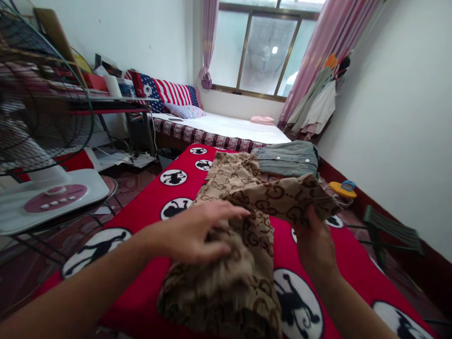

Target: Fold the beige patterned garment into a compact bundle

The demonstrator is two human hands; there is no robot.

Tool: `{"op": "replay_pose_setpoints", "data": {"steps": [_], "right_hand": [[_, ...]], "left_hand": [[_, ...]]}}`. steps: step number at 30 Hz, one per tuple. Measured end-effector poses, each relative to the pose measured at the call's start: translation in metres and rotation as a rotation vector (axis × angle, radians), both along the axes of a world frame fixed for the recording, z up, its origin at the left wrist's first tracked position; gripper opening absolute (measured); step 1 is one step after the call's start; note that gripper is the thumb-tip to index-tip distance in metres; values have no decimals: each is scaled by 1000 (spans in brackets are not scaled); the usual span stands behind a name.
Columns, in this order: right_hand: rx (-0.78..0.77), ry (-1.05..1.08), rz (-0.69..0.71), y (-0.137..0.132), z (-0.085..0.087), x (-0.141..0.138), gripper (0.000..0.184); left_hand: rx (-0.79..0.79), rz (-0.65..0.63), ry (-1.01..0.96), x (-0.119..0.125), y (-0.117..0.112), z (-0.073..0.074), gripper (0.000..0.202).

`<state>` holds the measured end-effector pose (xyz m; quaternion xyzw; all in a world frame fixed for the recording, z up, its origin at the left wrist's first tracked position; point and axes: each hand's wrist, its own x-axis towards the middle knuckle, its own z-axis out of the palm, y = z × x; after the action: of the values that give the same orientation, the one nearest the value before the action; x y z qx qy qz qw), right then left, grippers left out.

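A tan garment (235, 176) with a brown letter pattern lies lengthwise on a red cover printed with black figures in white circles. Its near end is bunched and blurred. My right hand (316, 240) pinches the end of a sleeve-like strip and holds it out to the right, raised off the cover. Over the middle of the garment is my left hand (197, 230), fingers stretched forward and thumb apart. Whether its palm touches the cloth is hard to tell. Beyond the strip sits a folded blue-grey denim garment (287, 157) with white buttons.
The red cover (137, 263) spreads over a table-like surface. On the left stands a fan (52, 188) on a stool, near a cluttered desk (116, 106). A bed (219, 125) lies under the window. To the right are a dark folding stool (393, 230) and a yellow round object (342, 189).
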<state>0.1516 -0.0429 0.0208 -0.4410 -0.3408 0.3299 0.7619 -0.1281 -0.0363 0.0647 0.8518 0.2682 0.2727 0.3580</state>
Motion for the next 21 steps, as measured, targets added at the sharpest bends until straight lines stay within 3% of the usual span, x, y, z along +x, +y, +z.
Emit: {"op": "replay_pose_setpoints", "data": {"steps": [2,4,6,8,10,11,13,15,18,21], "right_hand": [[-33,-193,-42,-14,-11,-4,37],[-25,-481,102,-32,-21,-10,35],[47,-871,459,-50,-24,-14,41],[180,-1244,830,-61,-21,-13,58],[274,-1449,966,-63,-16,-5,67],[305,-1488,929,-60,-14,3,68],[327,-1542,741,-49,-15,20,69],[317,-1657,582,-34,-20,36,73],[224,-1851,527,-10,-29,48,84],[214,-1928,582,12,-34,43,89]], "left_hand": [[74,-113,274,12,-28,-22,80],[60,-212,371,12,-45,-37,95],[2,-266,342,1,-48,-40,81],[-54,-274,287,-18,-39,-34,47],[-46,-179,278,-40,-22,-30,22],[5,-84,290,-50,-12,-31,25],[168,124,350,-68,8,-43,51],[326,211,435,-80,24,-61,82],[446,120,531,-83,37,-76,100],[518,14,528,-72,47,-73,100]]}}
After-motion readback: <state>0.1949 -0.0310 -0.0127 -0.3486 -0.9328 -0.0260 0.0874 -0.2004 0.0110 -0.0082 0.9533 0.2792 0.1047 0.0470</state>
